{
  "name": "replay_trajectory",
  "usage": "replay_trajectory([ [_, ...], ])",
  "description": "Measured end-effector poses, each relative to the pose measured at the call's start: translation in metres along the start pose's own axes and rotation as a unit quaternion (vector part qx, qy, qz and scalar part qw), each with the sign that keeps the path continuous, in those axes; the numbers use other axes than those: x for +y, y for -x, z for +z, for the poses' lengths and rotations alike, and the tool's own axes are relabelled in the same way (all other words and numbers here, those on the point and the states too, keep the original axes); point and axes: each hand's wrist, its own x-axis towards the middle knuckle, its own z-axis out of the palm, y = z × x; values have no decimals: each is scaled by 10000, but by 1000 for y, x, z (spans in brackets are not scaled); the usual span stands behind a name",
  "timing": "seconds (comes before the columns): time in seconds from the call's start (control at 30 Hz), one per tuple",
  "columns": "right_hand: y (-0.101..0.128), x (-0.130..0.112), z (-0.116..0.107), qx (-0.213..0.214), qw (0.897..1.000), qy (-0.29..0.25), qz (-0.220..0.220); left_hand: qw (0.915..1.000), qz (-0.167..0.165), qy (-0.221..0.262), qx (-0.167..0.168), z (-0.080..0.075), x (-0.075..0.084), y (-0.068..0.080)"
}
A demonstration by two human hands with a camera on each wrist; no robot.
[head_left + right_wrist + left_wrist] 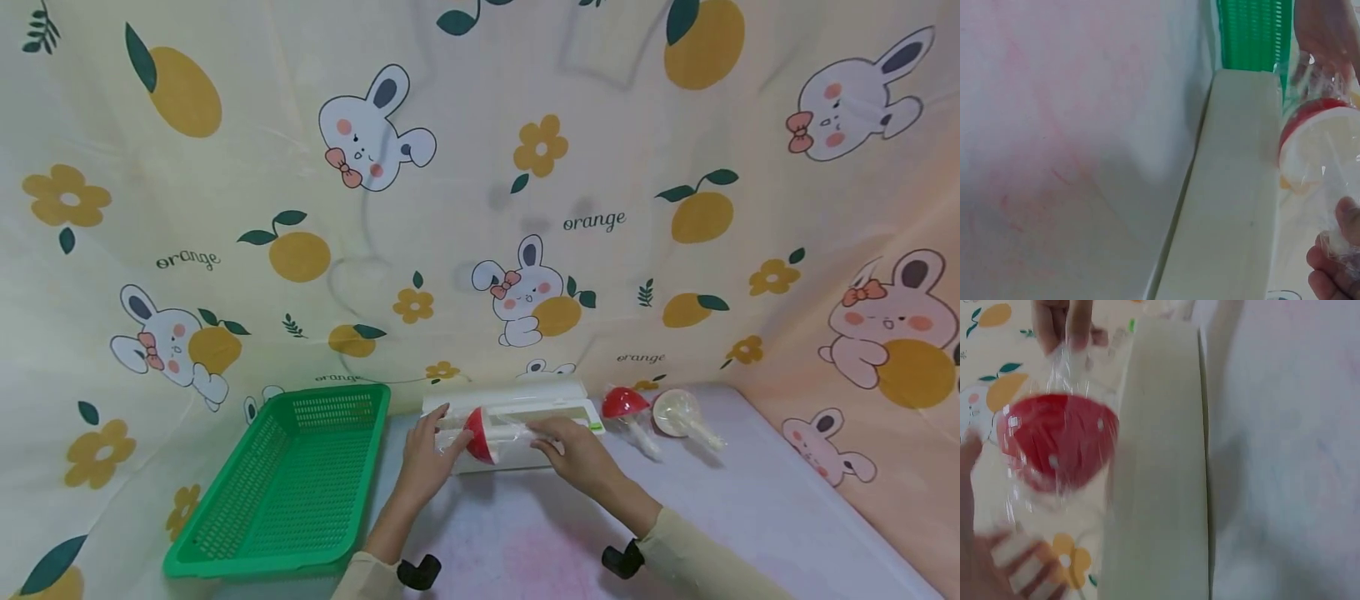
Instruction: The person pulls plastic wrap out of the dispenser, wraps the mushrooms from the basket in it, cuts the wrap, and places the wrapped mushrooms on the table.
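Hands: left apparently pinches film (blurred) | right pinches wrapped mushroom stem

Your left hand sits at lower centre of the head view, fingers curled in a grip. Your right hand lies just right of it, fingers pinching, forearms angling inward.

Left hand blurred, edge-cropped
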Motion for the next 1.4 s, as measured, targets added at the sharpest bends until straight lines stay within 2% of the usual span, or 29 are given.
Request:
replay_trajectory([
  [0.13,2,2,0,-2,9995,-165,260,9958,666,-378,-492,0,-7,-1],
  [0.23,2,3,-1,-67,9986,-257,461,9926,868,-561,-641,3,-9,-2],
  [0.4,6,4,2,-226,9958,-434,778,9947,712,-589,-457,12,-12,-2],
  [0.53,10,3,3,-415,9940,-507,875,9959,576,-580,-397,14,-12,1],
  [0.63,12,3,3,-502,9945,-442,805,9963,612,-369,-467,13,-12,5],
  [0.83,18,8,5,-528,9970,-439,358,9953,634,404,-606,12,-15,13],
  [1.0,26,12,9,-639,9960,-622,109,9947,760,418,-558,14,-19,20],
  [1.2,35,19,15,-740,9946,-720,143,9903,1081,516,-710,17,-23,28],
  [1.4,39,28,23,-780,9942,-743,-61,9909,994,453,-792,21,-28,32],
])
